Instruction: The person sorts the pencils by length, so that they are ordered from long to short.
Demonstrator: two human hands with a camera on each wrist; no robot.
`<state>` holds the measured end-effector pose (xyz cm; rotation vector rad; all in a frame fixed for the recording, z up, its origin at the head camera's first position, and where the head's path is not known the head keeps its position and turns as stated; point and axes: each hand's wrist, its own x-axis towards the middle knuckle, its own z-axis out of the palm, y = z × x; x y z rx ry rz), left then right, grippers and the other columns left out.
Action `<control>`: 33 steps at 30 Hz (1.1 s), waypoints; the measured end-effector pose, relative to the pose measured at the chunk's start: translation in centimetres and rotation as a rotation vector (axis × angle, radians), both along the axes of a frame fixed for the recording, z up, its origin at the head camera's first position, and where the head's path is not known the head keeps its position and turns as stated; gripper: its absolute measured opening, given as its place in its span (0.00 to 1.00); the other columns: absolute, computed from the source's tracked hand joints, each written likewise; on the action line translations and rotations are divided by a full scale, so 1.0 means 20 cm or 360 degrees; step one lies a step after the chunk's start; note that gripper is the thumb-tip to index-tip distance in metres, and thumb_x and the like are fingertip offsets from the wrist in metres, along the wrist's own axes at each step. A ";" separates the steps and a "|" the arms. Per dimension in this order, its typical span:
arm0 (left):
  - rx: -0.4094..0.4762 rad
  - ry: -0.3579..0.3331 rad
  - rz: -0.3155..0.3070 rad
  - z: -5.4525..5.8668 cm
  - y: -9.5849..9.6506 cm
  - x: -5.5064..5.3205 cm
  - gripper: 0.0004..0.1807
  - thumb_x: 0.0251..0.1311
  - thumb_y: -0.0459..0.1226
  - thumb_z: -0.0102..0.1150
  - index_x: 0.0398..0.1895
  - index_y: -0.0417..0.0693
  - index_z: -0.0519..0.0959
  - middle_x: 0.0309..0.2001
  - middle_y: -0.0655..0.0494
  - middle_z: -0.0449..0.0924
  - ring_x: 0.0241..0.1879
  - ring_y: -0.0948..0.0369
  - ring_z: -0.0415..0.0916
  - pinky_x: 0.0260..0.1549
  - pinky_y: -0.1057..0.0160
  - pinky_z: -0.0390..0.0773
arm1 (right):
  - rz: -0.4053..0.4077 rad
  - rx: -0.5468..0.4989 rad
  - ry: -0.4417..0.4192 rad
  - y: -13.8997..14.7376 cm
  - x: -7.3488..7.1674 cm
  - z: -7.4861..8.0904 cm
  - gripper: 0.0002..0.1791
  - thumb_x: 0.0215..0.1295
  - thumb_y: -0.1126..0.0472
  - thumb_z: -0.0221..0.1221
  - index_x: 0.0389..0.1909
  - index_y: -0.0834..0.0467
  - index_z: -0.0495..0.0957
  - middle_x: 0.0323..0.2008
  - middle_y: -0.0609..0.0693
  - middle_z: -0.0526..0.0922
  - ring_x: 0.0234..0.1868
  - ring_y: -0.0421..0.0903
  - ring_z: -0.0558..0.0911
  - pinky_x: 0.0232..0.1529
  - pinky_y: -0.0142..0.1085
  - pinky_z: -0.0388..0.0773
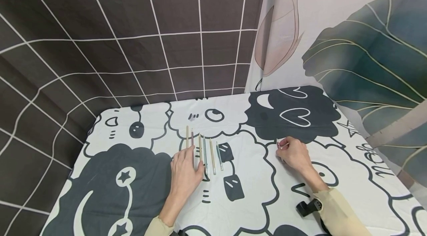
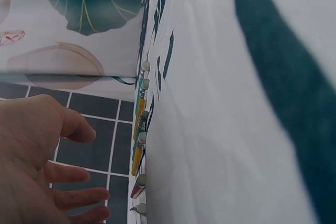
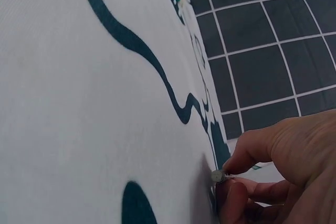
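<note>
Several pencils lie side by side in a loose row on the cloth, among them a yellow pencil [image 1: 212, 156] and a dark green pencil [image 1: 219, 155]. My left hand [image 1: 186, 171] is over the lower ends of the leftmost pencils, covering part of them, its fingers extended. Seen from the left wrist, the fingers [image 2: 79, 198] are spread and hold nothing, beside the row of eraser ends [image 2: 143, 137]. To the right of the row, my right hand [image 1: 293, 153] pinches a pencil [image 3: 218, 176] between thumb and fingers close over the cloth. Only its pale eraser end shows clearly; most of it is hidden.
A black-and-white cartoon-print cloth [image 1: 247, 188] covers the table. Behind it hangs a dark grid-patterned curtain [image 1: 133, 54], with a leaf-print curtain [image 1: 373, 62] at the right. A small black device [image 1: 308, 207] is strapped at the right wrist.
</note>
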<state>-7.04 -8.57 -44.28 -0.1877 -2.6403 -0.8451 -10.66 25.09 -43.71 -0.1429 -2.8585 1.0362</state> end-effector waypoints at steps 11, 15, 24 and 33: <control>-0.0015 0.0005 0.0002 0.01 0.00 0.00 0.27 0.54 0.34 0.67 0.57 0.33 0.77 0.52 0.36 0.78 0.54 0.39 0.71 0.52 0.40 0.68 | 0.0037 -0.0021 -0.0009 -0.03 -0.01 0.01 0.11 0.47 0.71 0.61 0.35 0.70 0.78 0.22 0.52 0.79 0.21 0.46 0.75 0.24 0.38 0.69; -0.0024 0.0010 -0.0003 0.01 0.00 0.01 0.27 0.54 0.34 0.67 0.57 0.32 0.77 0.52 0.36 0.78 0.54 0.39 0.71 0.52 0.40 0.68 | 0.0057 -0.0029 0.0003 -0.04 -0.01 0.01 0.11 0.47 0.71 0.61 0.34 0.69 0.79 0.22 0.52 0.79 0.21 0.46 0.75 0.25 0.39 0.69; -0.0018 0.0022 -0.0004 0.01 0.00 0.01 0.26 0.54 0.35 0.68 0.56 0.33 0.77 0.51 0.36 0.78 0.54 0.40 0.72 0.52 0.40 0.68 | 0.0097 -0.0063 -0.0009 -0.11 -0.01 0.02 0.11 0.48 0.72 0.62 0.36 0.70 0.79 0.23 0.53 0.80 0.21 0.46 0.76 0.24 0.37 0.70; -0.0009 0.0027 -0.0025 0.01 0.01 0.01 0.26 0.53 0.34 0.70 0.56 0.35 0.78 0.51 0.38 0.78 0.53 0.41 0.73 0.50 0.42 0.69 | 0.0099 -0.0091 -0.0046 -0.19 -0.02 0.02 0.09 0.50 0.70 0.61 0.35 0.67 0.80 0.23 0.51 0.79 0.22 0.46 0.75 0.24 0.38 0.69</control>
